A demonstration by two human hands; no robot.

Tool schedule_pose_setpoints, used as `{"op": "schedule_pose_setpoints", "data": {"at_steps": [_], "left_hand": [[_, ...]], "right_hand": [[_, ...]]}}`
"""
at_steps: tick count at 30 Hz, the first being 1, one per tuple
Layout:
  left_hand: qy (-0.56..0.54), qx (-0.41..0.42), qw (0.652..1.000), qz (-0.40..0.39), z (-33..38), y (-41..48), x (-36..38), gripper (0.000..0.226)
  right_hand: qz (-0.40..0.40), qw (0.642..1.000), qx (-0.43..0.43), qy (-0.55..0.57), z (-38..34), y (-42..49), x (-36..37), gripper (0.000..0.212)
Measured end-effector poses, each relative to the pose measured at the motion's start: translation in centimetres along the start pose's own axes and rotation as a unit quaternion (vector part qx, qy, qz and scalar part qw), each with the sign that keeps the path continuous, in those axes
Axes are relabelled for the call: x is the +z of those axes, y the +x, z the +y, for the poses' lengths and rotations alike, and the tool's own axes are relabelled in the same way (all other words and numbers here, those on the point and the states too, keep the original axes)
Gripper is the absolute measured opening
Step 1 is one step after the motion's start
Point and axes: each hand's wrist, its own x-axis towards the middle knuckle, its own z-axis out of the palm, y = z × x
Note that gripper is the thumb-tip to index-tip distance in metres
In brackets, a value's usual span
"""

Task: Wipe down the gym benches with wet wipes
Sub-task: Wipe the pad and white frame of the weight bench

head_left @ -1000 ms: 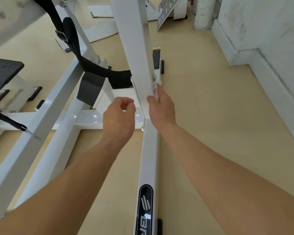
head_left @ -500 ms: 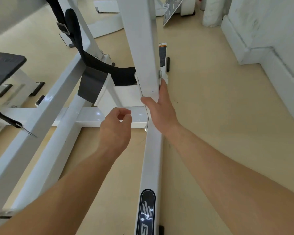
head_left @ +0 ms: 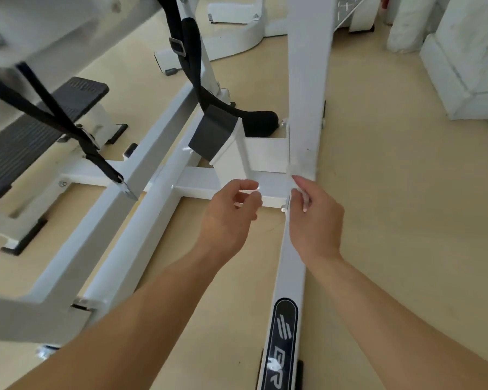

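The white gym machine frame has an upright post [head_left: 307, 80] that meets a floor rail [head_left: 290, 266] and a crossbar [head_left: 197, 184]. At the foot of the post my right hand [head_left: 314, 220] has its thumb against the joint. Its fingers are curled round a small white wet wipe [head_left: 298, 192], which barely stands out from the white paint. My left hand [head_left: 231, 212] hovers over the crossbar just left of the joint, with fingers curled toward the thumb and nothing visible in them.
Black straps [head_left: 192, 66] hang from the frame at upper left, above a dark pad [head_left: 213, 132]. A ribbed black plate [head_left: 26, 136] sits at far left. A white wall base [head_left: 462, 66] stands at right, across the beige floor [head_left: 406, 206].
My right hand has slid down the post from a flat press to its base, and its fingers have curled. The left hand stayed near the crossbar. The view shifted slightly.
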Motion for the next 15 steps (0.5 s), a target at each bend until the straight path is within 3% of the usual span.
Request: {"op": "schedule_pose_setpoints", "data": {"at_steps": [3,8,13,15], "left_hand": [[-0.052,0.002,0.999,-0.018,-1.0,-1.2,-1.4,0.027],[-0.133,-0.043,0.990,0.024,-3.2,-1.9,-2.8,0.018],[-0.197,-0.097,0.974,0.061,-5.3,-0.2,-4.2,0.013],[-0.159,-0.112,0.976,0.099,-6.8,1.2,-4.5,0.012]], "right_hand": [[-0.099,0.993,0.016,0.059,-1.0,-3.3,1.5,0.022],[-0.142,0.988,0.013,0.064,-2.1,-3.9,3.4,0.010],[-0.259,0.962,0.023,0.077,-2.2,-3.0,4.7,0.027],[-0.292,0.956,0.004,-0.024,-0.8,-2.6,5.2,0.040]]}}
